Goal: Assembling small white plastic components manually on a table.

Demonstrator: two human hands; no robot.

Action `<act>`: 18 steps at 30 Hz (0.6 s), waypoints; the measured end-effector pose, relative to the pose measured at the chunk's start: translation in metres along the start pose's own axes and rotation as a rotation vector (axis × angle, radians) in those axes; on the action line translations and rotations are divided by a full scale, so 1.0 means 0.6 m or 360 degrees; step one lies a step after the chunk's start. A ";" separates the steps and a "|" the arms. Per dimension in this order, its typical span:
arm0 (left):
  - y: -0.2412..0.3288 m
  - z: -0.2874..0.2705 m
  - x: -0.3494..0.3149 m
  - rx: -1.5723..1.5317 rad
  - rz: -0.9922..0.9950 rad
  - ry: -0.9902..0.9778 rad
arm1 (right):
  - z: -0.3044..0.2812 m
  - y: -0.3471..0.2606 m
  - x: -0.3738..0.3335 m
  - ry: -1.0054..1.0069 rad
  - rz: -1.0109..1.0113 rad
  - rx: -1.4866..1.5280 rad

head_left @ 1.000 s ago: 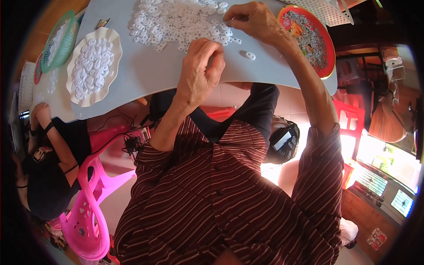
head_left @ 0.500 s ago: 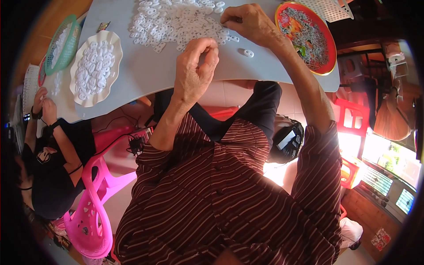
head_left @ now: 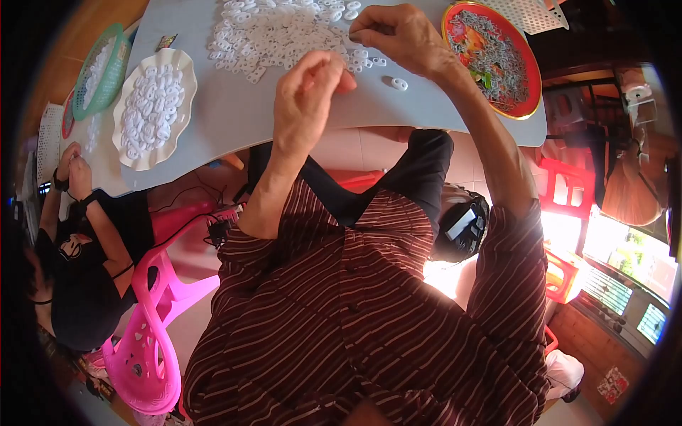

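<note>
My left hand [head_left: 304, 99] hangs over the near edge of a pile of small white plastic pieces [head_left: 277, 39], each with holes. Its fingers curl toward the thumb; anything between them is too small to make out. To the right of the pile, my right hand [head_left: 408, 39] pinches thumb and forefinger together close above the table, and what they hold, if anything, is hidden. One white two-holed piece [head_left: 399, 84] lies apart, below the right wrist. A red round tray [head_left: 531, 99] with a gold rim, full of small grey metal pieces [head_left: 501, 60], stands beyond my right forearm.
On the left, a scalloped cream dish [head_left: 186, 92] holds rounded white pieces. Past it stands a green basket [head_left: 114, 60] of white pieces, with a co-worker's hands [head_left: 77, 170] near it. A white perforated basket [head_left: 543, 18] sits at back right, a pink chair [head_left: 160, 341] lower left.
My left hand has turned and shifted slightly left, its thumb now pointing out to the right. The right hand has moved a little to the left, still pinched.
</note>
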State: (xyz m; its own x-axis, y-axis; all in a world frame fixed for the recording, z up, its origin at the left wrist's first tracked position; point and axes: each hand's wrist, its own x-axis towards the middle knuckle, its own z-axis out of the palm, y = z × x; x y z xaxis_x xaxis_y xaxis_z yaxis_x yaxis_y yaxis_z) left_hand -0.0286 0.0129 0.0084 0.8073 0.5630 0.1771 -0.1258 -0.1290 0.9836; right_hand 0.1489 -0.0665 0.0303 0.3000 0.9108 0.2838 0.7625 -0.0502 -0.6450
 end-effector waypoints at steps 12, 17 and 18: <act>-0.026 -0.019 0.037 -0.1683 -0.0781 -0.0615 | -0.006 -0.062 -0.037 -0.0008 0.0018 0.0489; -0.027 -0.018 0.034 -0.1682 -0.0752 -0.0635 | -0.007 -0.064 -0.055 -0.0082 0.0077 0.0820; -0.027 -0.017 0.034 -0.1577 -0.0696 -0.0623 | -0.003 -0.060 -0.061 -0.0062 0.0066 0.1051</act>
State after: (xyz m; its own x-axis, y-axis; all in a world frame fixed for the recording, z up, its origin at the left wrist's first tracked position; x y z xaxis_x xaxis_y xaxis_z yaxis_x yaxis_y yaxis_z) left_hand -0.0162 0.0346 -0.0036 0.9955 0.0870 -0.0377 -0.0487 0.8109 0.5832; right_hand 0.1115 -0.0986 0.0446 0.2914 0.9282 0.2315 0.2354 0.1650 -0.9578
